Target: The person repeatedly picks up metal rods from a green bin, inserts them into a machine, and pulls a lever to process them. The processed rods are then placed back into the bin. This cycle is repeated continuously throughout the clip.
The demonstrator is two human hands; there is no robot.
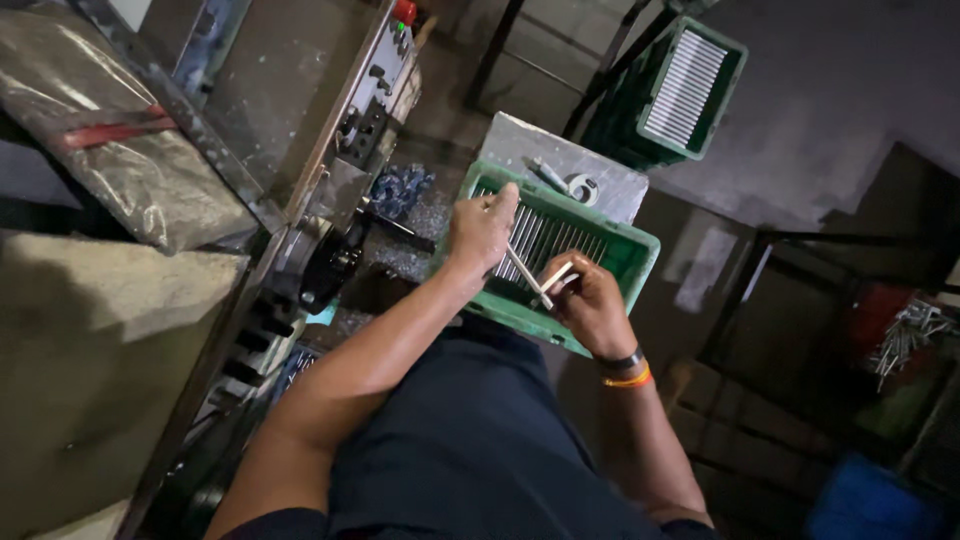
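Right hand [592,305], left hand [480,228] grip slim metal rods [527,272] over green plastic crate [640,250].

Slim metal rods [527,272] crossed above green crate [630,250]

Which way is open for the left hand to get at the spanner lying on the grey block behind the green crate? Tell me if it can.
Probably yes. The left hand is over the green crate, close to the spanner on the grey block. Nothing stands between them, but its grip already holds a metal rod.
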